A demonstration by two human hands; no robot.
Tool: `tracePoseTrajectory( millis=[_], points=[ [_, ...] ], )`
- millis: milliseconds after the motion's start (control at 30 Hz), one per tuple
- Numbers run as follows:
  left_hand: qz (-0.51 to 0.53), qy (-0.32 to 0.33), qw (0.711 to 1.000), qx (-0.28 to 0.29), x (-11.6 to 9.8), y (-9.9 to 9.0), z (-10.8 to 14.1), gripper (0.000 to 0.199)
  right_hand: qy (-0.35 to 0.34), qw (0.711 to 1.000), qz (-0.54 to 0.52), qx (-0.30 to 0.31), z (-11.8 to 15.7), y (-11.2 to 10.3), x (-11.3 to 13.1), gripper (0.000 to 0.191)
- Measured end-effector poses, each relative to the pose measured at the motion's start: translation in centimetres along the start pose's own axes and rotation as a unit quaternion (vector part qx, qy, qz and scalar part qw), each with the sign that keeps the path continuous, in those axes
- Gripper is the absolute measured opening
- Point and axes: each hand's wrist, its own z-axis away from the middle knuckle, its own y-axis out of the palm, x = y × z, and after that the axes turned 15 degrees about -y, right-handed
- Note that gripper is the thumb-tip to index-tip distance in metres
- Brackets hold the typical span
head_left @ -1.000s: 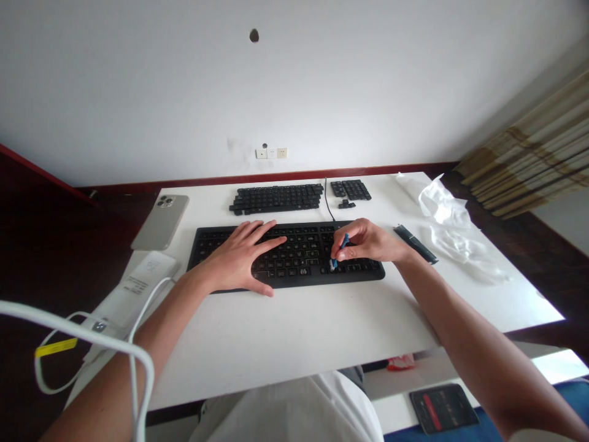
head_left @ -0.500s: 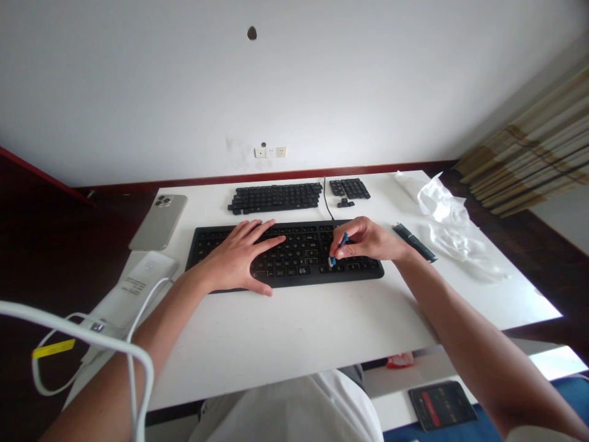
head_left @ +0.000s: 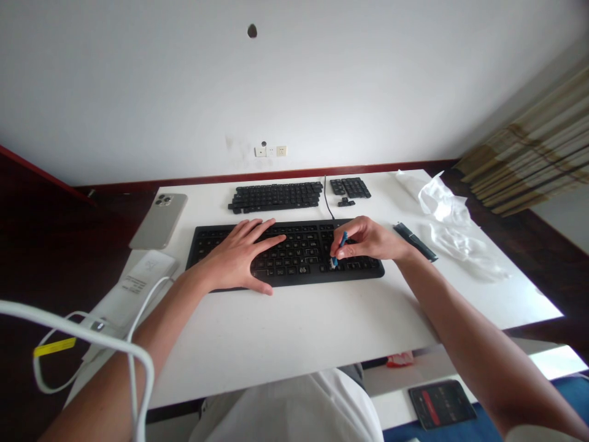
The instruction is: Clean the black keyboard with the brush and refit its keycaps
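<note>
A black keyboard base point(head_left: 294, 282) with its keycaps off lies on the white table. My left hand point(head_left: 239, 255) rests spread over its left part, fingers apart, thumb at the front edge. In my right hand point(head_left: 361, 238), thumb and fingers pinch a small blue brush point(head_left: 343, 240), whose white bristles touch the base right of the middle. Behind the base sit a block of black keycaps point(head_left: 276, 196), a smaller block point(head_left: 355, 188) and a few loose keycaps point(head_left: 346, 202). A black cable point(head_left: 327, 199) runs between these groups.
A phone point(head_left: 159, 222) and a white box point(head_left: 142, 276) lie at the left, with a white cable point(head_left: 92, 334) in front. At the right are a dark strip-like packet point(head_left: 415, 242) and crumpled clear plastic point(head_left: 444, 205). Another phone point(head_left: 442, 405) lies below the table's front edge.
The brush tip has shifted very slightly on the keyboard base in my right hand. My left hand stays in place.
</note>
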Motion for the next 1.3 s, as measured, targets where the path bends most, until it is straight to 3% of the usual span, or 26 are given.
tracePoseTrajectory(
  millis=[900, 1300],
  points=[
    [0.005, 0.006, 1.0, -0.001, -0.22, -0.21, -0.03, 0.114, 0.007, 0.999, 0.026, 0.021, 0.13, -0.35, 0.16, 0.028],
    [0.009, -0.004, 1.0, 0.002, -0.22, -0.26, 0.06, 0.115, 0.034, 0.999, -0.025, 0.033, 0.33, -0.56, 0.21, 0.028]
  ],
)
